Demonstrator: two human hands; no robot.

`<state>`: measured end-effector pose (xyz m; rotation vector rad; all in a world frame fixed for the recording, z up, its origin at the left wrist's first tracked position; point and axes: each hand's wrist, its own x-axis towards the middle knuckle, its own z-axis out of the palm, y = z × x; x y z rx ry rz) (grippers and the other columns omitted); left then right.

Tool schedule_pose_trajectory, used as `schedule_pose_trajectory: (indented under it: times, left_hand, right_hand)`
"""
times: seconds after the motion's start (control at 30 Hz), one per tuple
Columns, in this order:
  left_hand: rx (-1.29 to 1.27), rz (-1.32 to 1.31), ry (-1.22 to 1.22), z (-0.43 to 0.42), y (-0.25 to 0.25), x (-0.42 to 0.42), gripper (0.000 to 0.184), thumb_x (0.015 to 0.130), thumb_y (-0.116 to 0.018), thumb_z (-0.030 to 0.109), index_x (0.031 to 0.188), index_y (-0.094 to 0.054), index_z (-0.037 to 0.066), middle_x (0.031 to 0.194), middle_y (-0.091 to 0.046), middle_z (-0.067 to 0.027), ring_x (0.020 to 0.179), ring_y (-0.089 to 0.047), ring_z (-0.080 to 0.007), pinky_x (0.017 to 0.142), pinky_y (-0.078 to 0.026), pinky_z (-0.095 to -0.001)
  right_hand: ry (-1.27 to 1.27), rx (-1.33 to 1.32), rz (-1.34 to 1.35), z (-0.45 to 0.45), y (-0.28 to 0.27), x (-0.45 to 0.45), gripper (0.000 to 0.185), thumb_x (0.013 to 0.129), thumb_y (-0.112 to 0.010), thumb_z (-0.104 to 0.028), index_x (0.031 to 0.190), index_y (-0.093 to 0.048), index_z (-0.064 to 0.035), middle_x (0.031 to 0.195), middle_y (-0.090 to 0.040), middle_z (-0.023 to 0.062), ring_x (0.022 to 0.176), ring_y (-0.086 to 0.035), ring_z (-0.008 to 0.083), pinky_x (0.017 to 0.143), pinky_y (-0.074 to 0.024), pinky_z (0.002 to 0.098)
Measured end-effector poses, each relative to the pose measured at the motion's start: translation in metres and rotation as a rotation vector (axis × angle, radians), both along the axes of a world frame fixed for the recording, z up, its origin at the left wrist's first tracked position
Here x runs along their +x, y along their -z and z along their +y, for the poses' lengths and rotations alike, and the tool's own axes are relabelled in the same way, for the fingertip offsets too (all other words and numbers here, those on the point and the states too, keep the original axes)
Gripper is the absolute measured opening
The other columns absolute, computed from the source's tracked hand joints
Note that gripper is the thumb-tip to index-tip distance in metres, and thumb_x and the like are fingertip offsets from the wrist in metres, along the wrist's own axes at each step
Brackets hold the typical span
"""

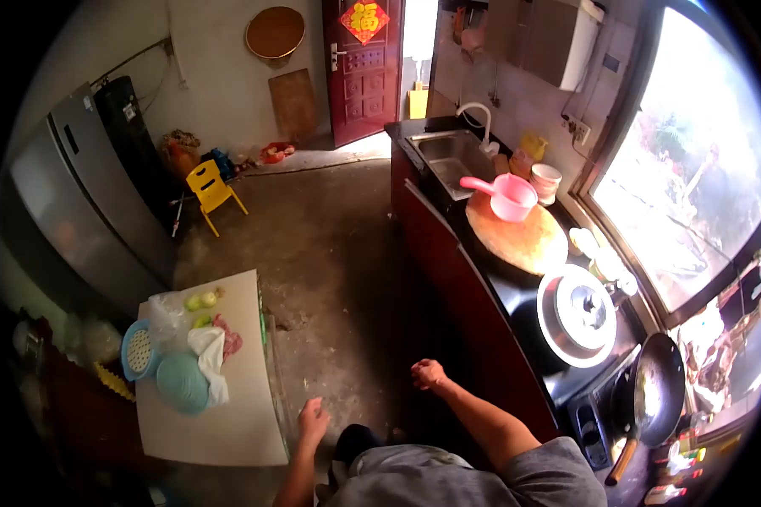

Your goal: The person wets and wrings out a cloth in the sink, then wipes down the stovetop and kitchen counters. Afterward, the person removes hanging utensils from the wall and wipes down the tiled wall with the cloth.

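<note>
My left hand [313, 419] hangs over the floor beside the right edge of the white table [228, 435]. Its fingers are loosely bent and apart, and I see nothing in them. Over the floor in front of the dark counter, my right hand [429, 374] has its fingers curled in, with no object showing. On the table near my left hand are a teal round bowl or cover [183, 384], a white cloth or bag [214, 365], a clear plastic bag [168, 319], a blue basket [135, 365] and pale green vegetables [203, 300].
Along the counter on the right are a sink [452, 152], a pink dipper [513, 199] on a round board [516, 237], a lidded pot [577, 316] and a wok [658, 389] with its handle jutting out. A yellow chair [211, 186] stands near the fridge [93, 194].
</note>
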<state>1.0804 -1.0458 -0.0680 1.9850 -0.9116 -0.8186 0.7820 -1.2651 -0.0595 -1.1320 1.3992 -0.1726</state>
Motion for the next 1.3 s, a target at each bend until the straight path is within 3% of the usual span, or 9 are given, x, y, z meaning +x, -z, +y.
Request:
schedule_pose_trajectory:
  times: [0.17,0.27,0.57,0.67,1.0,1.1,1.17,1.23,1.3]
  left_hand:
    - [0.122,0.255,-0.145,-0.020,0.045,0.068,0.021,0.083,-0.058,0.006,0.103,-0.059,-0.001,0.075,-0.060,-0.0105,0.053,-0.062,-0.0183,0.052,-0.054,-0.0326]
    - [0.145,0.289,-0.132,-0.071,0.057,0.121,0.019,0.083,-0.059,0.004,0.101,-0.059,-0.002,0.072,-0.059,-0.0104,0.053,-0.062,-0.0195,0.050,-0.054,-0.0321]
    - [-0.005,0.134,0.095,-0.393,0.033,0.262,0.021,0.085,-0.059,0.005,0.105,-0.061,-0.001,0.084,-0.064,-0.0118,0.060,-0.064,-0.0197,0.055,-0.054,-0.0309]
    - [0.006,0.146,0.255,-0.500,-0.019,0.248,0.022,0.088,-0.056,0.008,0.108,-0.060,-0.001,0.085,-0.064,-0.0114,0.062,-0.064,-0.0179,0.058,-0.053,-0.0292]
    - [-0.016,0.215,0.565,-0.764,-0.031,0.214,0.024,0.089,-0.054,0.006,0.111,-0.057,-0.004,0.085,-0.065,-0.0110,0.063,-0.066,-0.0175,0.061,-0.053,-0.0286]
    - [0.127,0.225,0.538,-0.800,-0.031,0.216,0.025,0.089,-0.054,0.007,0.111,-0.057,-0.004,0.086,-0.064,-0.0105,0.063,-0.066,-0.0175,0.060,-0.053,-0.0284]
    - [0.146,0.233,0.541,-0.847,-0.031,0.214,0.025,0.089,-0.055,0.007,0.111,-0.057,-0.004,0.086,-0.064,-0.0100,0.063,-0.065,-0.0173,0.059,-0.053,-0.0281]
    - [0.162,0.241,0.545,-0.869,-0.027,0.214,0.025,0.089,-0.055,0.006,0.111,-0.057,-0.005,0.085,-0.063,-0.0094,0.062,-0.065,-0.0170,0.059,-0.053,-0.0277]
    - [0.119,0.303,0.552,-0.892,-0.014,0.208,0.024,0.089,-0.055,0.006,0.111,-0.057,-0.004,0.085,-0.062,-0.0090,0.061,-0.064,-0.0166,0.058,-0.053,-0.0276]
  right_hand:
    - [-0.020,0.097,-0.100,-0.087,-0.004,0.079,0.020,0.094,-0.054,-0.024,0.105,-0.062,-0.0093,0.090,-0.067,0.0072,0.064,-0.066,0.0195,0.051,-0.0534,0.0331]
    - [0.058,0.122,-0.195,-0.140,0.015,0.124,0.021,0.094,-0.054,-0.025,0.107,-0.062,-0.0096,0.089,-0.066,0.0069,0.063,-0.065,0.0187,0.050,-0.0523,0.0316]
    - [0.147,-0.070,-0.240,-0.344,-0.048,0.219,0.021,0.094,-0.054,-0.024,0.108,-0.061,-0.0097,0.091,-0.066,0.0063,0.066,-0.065,0.0176,0.054,-0.0528,0.0303]
    - [0.320,-0.079,-0.298,-0.391,-0.063,0.215,0.016,0.096,-0.051,-0.021,0.104,-0.060,-0.0103,0.090,-0.065,0.0060,0.065,-0.064,0.0163,0.053,-0.0512,0.0286]
    - [0.777,-0.450,-0.295,-0.618,-0.059,0.161,0.019,0.093,-0.049,-0.017,0.101,-0.062,-0.0049,0.083,-0.066,0.0070,0.061,-0.063,0.0164,0.055,-0.0515,0.0280]
    - [0.799,-0.619,-0.124,-0.682,-0.047,0.137,0.019,0.091,-0.050,-0.013,0.100,-0.063,-0.0021,0.083,-0.067,0.0084,0.062,-0.064,0.0183,0.058,-0.0527,0.0288]
    - [0.921,-0.530,-0.111,-0.723,-0.030,0.117,0.020,0.089,-0.051,-0.011,0.100,-0.064,0.0000,0.084,-0.069,0.0145,0.072,-0.067,0.0201,0.062,-0.0545,0.0328]
    - [0.825,-0.765,0.264,-0.744,-0.017,0.089,0.020,0.088,-0.053,-0.012,0.100,-0.065,-0.0013,0.082,-0.068,0.0156,0.076,-0.067,0.0257,0.068,-0.0548,0.0347]
    - [0.879,-0.806,0.446,-0.750,-0.013,0.060,0.024,0.083,-0.058,-0.011,0.105,-0.062,-0.0037,0.096,-0.063,0.0175,0.087,-0.065,0.0347,0.077,-0.0536,0.0390]
